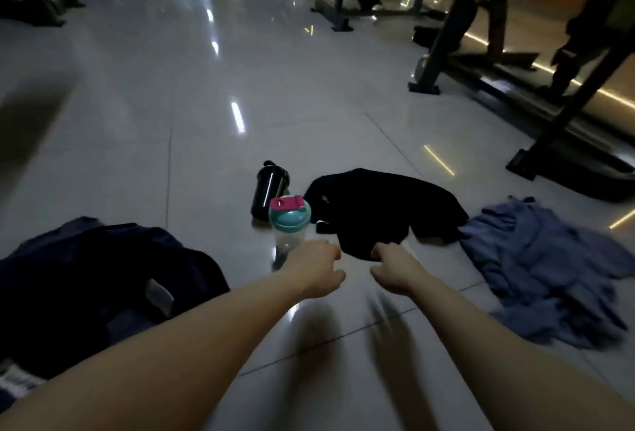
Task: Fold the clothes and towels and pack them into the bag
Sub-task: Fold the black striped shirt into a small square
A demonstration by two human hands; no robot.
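So everything's down on the floor [206, 121], glossy pale tile throwing back ceiling lights. Two bottles sit right by the action. One is a black bottle [269, 190], smooth and shiny. The other is a clear shaker [289, 217] with a teal lid and pink flip cap, just in front of the black one and tight against the left hand [316, 269]. It's pretty much crowding that side.

The black garment [385, 203] lies rumpled just right of the bottles. It's soft and matte, with a small white mark near its left edge. The right hand [395, 269] has its fingers curled onto the near hem, pinching it. The left hand is curled too and sits right at the hem's left end. I honestly can't tell if it has any cloth in it.

Further right there's a blue cloth [549, 265], all wrinkled and bunched, touching the black one at its corner. The bag [103, 276] is over on the left, dark navy and slumped, with something pale showing inside.

Dark metal machine frames [446, 35] stand behind, well apart from the pile.

Count: two bottles, two loose fabrics, one bag.
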